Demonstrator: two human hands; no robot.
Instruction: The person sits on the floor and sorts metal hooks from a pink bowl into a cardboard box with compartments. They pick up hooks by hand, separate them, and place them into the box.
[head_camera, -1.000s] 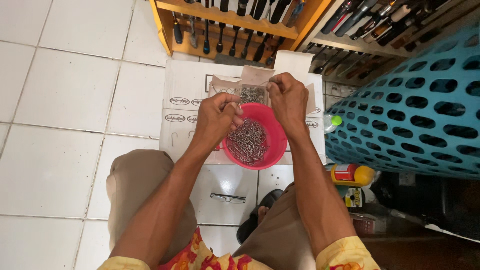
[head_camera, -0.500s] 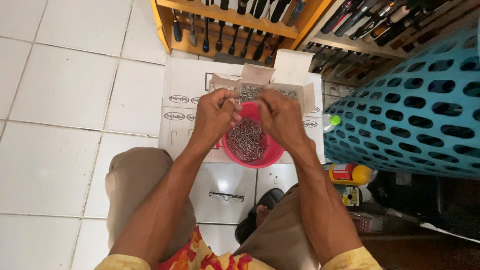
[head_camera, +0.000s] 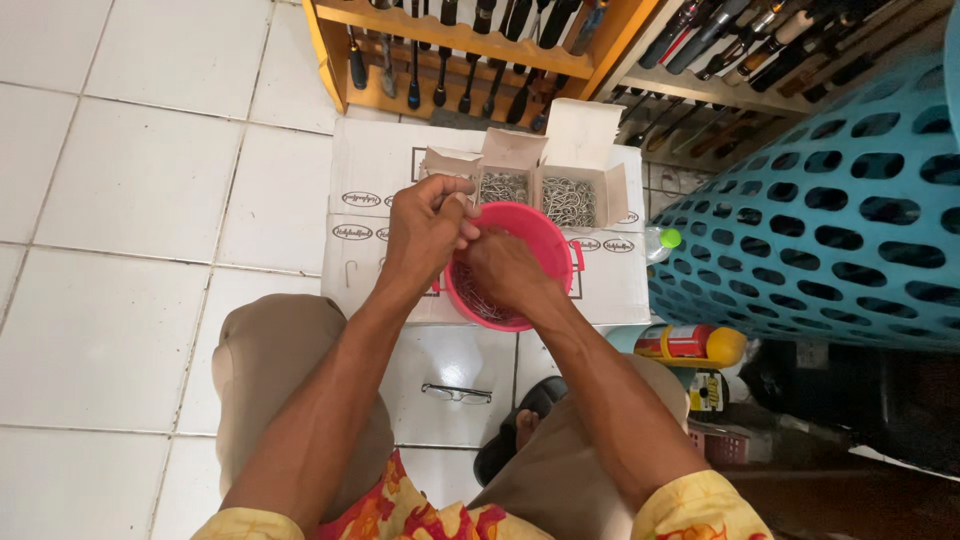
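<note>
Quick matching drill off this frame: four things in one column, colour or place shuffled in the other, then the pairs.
1. bowl
2. basket
3. glasses
4. small boxes

a. teal, full of holes
b. on the floor tile between the knees
c. pink, under both hands
d. open, behind the bowl, holding metal hooks

Pairs: 1-c, 2-a, 3-b, 4-d

Both forearms reached forward; the left hand (head_camera: 428, 222) and right hand (head_camera: 505, 272) met, fingers curled and pinched together.
</note>
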